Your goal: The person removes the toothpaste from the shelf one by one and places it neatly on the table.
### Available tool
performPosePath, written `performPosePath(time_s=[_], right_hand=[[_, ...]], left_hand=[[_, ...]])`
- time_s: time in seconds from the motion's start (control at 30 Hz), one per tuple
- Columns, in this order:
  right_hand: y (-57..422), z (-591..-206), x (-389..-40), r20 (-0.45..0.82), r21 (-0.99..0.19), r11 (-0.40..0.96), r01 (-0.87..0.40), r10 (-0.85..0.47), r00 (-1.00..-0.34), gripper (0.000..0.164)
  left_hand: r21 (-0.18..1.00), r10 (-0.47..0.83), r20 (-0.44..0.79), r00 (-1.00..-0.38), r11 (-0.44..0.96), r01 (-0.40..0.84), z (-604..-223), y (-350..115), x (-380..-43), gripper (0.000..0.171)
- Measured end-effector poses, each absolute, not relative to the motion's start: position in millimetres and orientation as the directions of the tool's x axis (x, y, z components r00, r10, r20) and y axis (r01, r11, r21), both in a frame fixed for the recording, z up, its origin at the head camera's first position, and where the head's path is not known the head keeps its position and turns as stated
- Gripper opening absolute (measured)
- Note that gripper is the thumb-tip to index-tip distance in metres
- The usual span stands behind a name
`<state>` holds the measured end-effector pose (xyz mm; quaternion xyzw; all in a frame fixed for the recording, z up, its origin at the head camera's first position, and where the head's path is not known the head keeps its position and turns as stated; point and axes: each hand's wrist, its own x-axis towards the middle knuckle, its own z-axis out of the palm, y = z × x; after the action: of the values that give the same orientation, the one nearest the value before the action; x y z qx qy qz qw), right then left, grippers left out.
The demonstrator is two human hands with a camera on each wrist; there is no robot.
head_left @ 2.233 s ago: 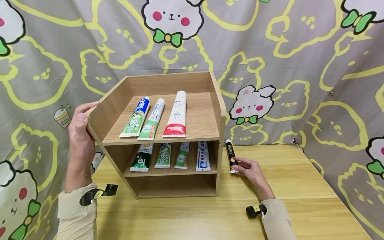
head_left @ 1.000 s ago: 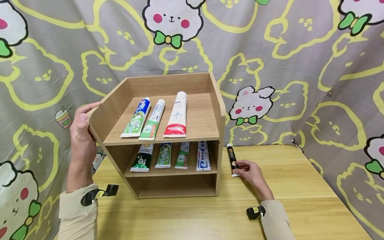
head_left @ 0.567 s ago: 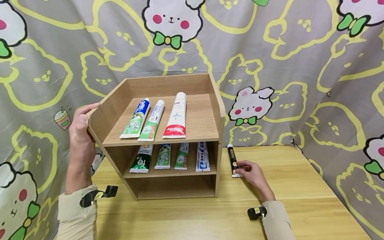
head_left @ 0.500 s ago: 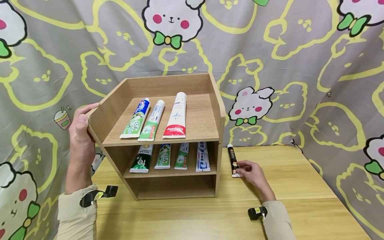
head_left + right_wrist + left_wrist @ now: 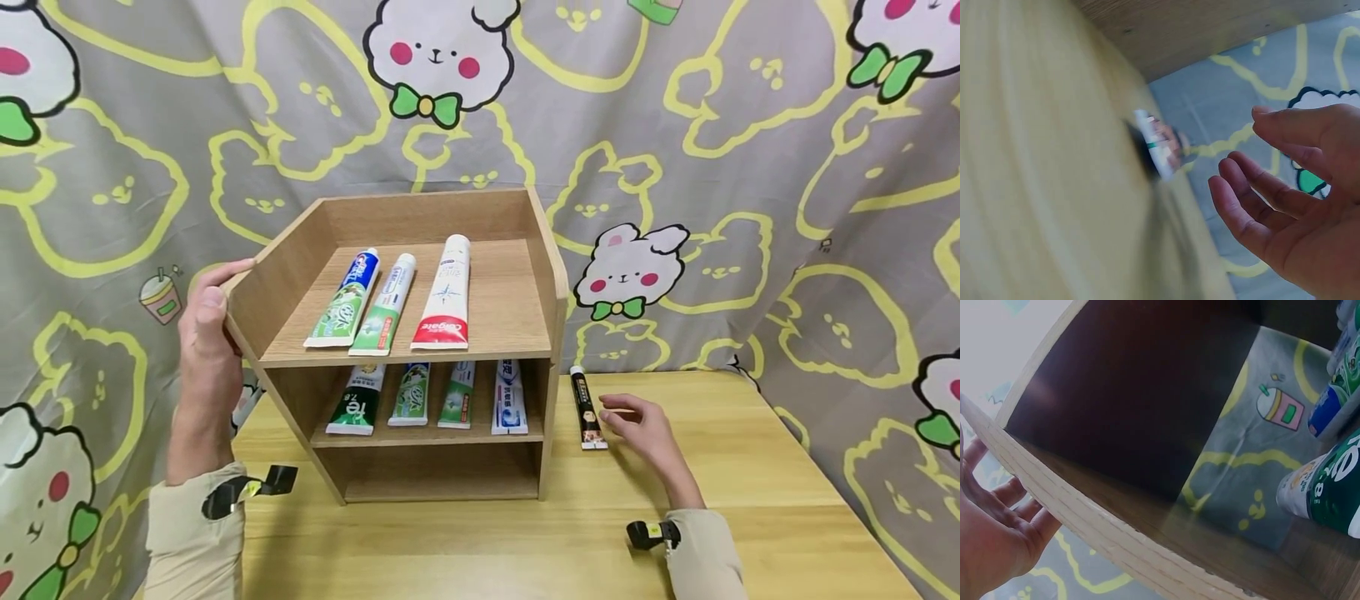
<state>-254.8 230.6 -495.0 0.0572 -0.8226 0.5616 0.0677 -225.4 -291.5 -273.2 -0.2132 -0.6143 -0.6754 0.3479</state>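
Observation:
In the head view my left hand [image 5: 206,350] rests against the left side of a wooden shelf unit [image 5: 450,360], index finger along its upper edge. The left wrist view shows this left hand's fingers [image 5: 1007,494] at the panel's outer face. To the right of the unit a black toothpaste tube [image 5: 586,408] lies on the table, white cap toward the wall. My right hand [image 5: 641,429] hovers just right of the tube and holds nothing. In the right wrist view, the right hand's fingers [image 5: 1241,212] are spread apart from the tube, which is blurred.
The top tier holds a blue-green tube [image 5: 343,298], a slim green-white tube [image 5: 384,307] and a Colgate tube [image 5: 444,292]. Several more tubes, one dark green [image 5: 356,400], lie on the middle tier. A patterned curtain [image 5: 720,125] hangs behind the table [image 5: 750,467].
My right hand has let go of the black tube and moved a little to the right. Earlier the tube slid slightly toward me. My left hand stays at the shelf unit.

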Motion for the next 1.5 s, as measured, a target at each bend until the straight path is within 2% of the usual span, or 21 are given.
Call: performPosePath(time_s=[0.2,0.5,0.9,1.03,1.23,1.5], right_hand=[[226.8,-478.8,-249.3,0.238,-0.888,0.401,-0.227,-0.024,-0.971,0.037],[223.2,-441.5,-238.4,0.384,-0.864,0.333,-0.379,-0.054,-0.922,0.033],[214.8,-391.9,-208.9,0.441,-0.835,0.327,-0.443,-0.085,-0.893,0.034],[210.0,-377.2,-194.6,0.446,-0.817,0.369,-0.444,-0.085,-0.891,0.036],[201.3,-358.2,-174.7,0.520,-0.766,0.377,-0.520,-0.111,-0.847,0.040],[188.5,-349.4,-161.0,0.612,-0.733,0.286,-0.618,-0.120,-0.782,0.049]], left_hand=[[0.686,-0.209,0.714,-0.668,0.017,0.727,-275.1,-293.5,-224.7,0.051],[0.710,-0.201,0.690,-0.695,0.004,0.704,-271.1,-297.3,-224.2,0.051],[0.772,-0.153,0.632,-0.760,0.041,0.634,-260.2,-303.5,-216.5,0.045],[0.789,-0.146,0.611,-0.778,0.040,0.613,-257.7,-305.1,-215.9,0.043],[0.811,-0.134,0.582,-0.802,0.033,0.584,-256.7,-306.5,-215.5,0.041],[0.812,-0.130,0.583,-0.802,0.052,0.582,-256.6,-307.3,-216.7,0.040]])
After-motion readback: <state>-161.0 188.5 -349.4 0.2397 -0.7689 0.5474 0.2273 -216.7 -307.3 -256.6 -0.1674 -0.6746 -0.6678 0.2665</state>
